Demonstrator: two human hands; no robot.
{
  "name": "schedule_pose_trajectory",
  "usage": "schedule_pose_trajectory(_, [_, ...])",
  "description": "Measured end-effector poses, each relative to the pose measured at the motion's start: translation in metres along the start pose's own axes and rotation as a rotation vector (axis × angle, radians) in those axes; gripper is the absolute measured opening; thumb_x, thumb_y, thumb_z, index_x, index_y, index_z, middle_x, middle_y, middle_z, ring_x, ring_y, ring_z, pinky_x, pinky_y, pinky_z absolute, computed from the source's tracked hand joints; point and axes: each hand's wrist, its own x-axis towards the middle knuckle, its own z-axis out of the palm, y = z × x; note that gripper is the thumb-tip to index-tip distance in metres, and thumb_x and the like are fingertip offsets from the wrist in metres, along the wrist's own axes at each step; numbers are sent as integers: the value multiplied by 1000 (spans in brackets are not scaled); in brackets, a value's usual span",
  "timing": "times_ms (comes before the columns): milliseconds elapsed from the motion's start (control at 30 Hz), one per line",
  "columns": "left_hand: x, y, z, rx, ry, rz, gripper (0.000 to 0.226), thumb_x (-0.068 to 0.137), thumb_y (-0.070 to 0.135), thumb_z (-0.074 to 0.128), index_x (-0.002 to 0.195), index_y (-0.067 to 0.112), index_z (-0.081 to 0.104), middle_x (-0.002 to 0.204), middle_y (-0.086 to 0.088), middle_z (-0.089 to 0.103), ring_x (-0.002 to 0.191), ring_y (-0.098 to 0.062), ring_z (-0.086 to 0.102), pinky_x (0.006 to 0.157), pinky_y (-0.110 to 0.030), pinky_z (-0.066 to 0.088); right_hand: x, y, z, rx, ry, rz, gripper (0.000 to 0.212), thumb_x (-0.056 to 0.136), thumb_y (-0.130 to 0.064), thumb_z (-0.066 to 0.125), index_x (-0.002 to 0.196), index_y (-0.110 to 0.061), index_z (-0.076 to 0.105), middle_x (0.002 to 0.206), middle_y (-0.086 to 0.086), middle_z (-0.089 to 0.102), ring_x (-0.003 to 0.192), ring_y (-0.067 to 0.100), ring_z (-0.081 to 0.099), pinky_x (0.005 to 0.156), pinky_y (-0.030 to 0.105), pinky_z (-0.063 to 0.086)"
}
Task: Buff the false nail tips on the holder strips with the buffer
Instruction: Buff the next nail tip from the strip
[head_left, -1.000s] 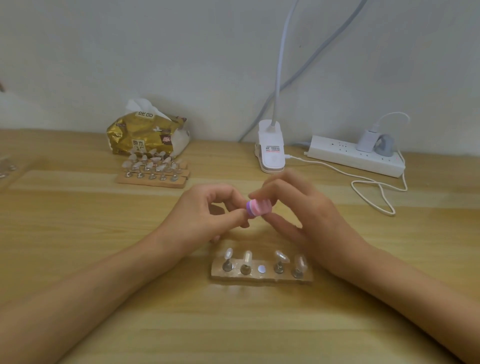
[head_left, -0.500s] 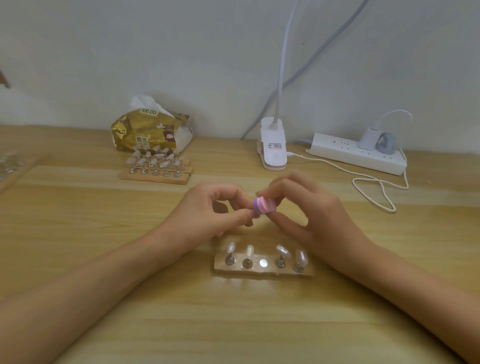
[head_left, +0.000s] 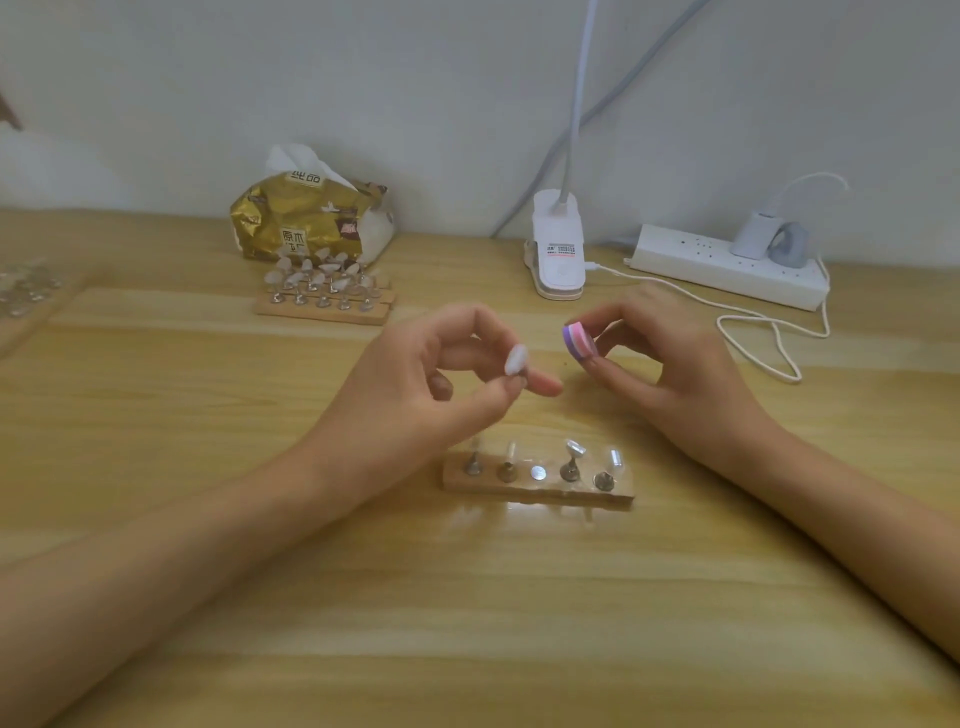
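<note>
Broadly, a pale wooden worktop (head_left: 156, 415) with long grain runs to a plain grey-white wall (head_left: 415, 78) at the far side. Far left stands a gold tissue pack (head_left: 306, 218), and just near of it lie the far holder strips (head_left: 324, 306), crowded with false tips on metal stands. Far centre is a white clip lamp (head_left: 558, 249) whose neck rises out of view. To its right a white power strip (head_left: 727, 265) lies along the wall with a charger (head_left: 750, 236) plugged in, and a thin white cable (head_left: 769, 338) loops across the wood. At the left edge some clear pieces are too blurred to name.

The tissue pack carries the characters 原木 on a small panel. The lamp clip bears a label with a red stripe, too small to read.

The left hand (head_left: 415, 384) pinches a stand between thumb and forefinger, with a pale nail tip (head_left: 516, 359) on its top. The right hand (head_left: 660, 364) pinches the pink-and-purple buffer (head_left: 577, 340) at its fingertips. Near of both lies the near holder strip (head_left: 537, 488), with four stands and a bare metal disc (head_left: 538, 472) in the middle.

Half a second ago the buffer was pressed against the tip and the hands met. Now they are apart, with a clear gap between tip and buffer.
</note>
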Motion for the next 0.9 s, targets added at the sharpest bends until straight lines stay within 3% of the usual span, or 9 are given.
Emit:
schedule_pose_trajectory(67, [-5, 2, 1, 55, -35, 15, 7, 87, 26, 68, 87, 23, 62, 101, 19, 74, 100, -6, 66, 72, -30, 38, -2, 0, 1, 6, -24, -13, 7, 97, -11, 65, 101, -6, 69, 99, 2, 61, 88, 19, 64, 84, 34, 56])
schedule_pose_trajectory(133, [-10, 2, 5, 136, -82, 29, 8, 82, 33, 71, 85, 29, 66, 104, 21, 70, 109, -7, 60, 80, -20, 38, -3, 0, 1, 11, -46, -18, 7, 97, -11, 65, 102, -7, 68, 99, 1, 60, 87, 20, 65, 85, 36, 56])
schedule_pose_trajectory(200, [-14, 0, 11, 172, -129, 7, 10, 80, 27, 78, 81, 31, 68, 101, 16, 65, 105, -10, 58, 75, -14, 40, -4, 1, 1, 9, -62, -25, 6, 97, -10, 65, 102, -7, 67, 100, 1, 59, 87, 20, 65, 85, 37, 56])
schedule_pose_trajectory(433, [-12, -7, 16, 267, -140, -85, 16, 78, 15, 77, 76, 27, 67, 85, 10, 64, 84, -15, 57, 71, -20, 43, -5, 3, 2, -1, -86, -45, 8, 95, -4, 67, 101, -9, 67, 101, 2, 60, 87, 19, 66, 83, 37, 56])
schedule_pose_trajectory(567, [-14, -6, 15, 242, -112, -103, 17, 77, 12, 77, 75, 25, 66, 84, 9, 65, 74, -11, 57, 63, -16, 42, -6, 2, 1, -8, -92, -59, 8, 95, -4, 66, 100, -10, 67, 101, 1, 60, 87, 18, 65, 84, 36, 56])
schedule_pose_trajectory(700, [-17, -6, 10, 304, -97, -84, 17, 78, 11, 75, 75, 25, 65, 81, 17, 61, 69, -4, 54, 62, -9, 38, -7, 2, 3, -11, -100, -50, 6, 97, -6, 65, 101, -10, 68, 101, 1, 60, 86, 19, 64, 83, 39, 56])
schedule_pose_trajectory(900, [-21, -6, 6, 335, -92, -63, 19, 79, 9, 76, 76, 24, 64, 81, 14, 61, 69, -5, 55, 61, -9, 37, -7, 4, 2, -16, -107, -59, 8, 97, -5, 65, 101, -11, 68, 101, -1, 60, 86, 18, 64, 82, 39, 55])
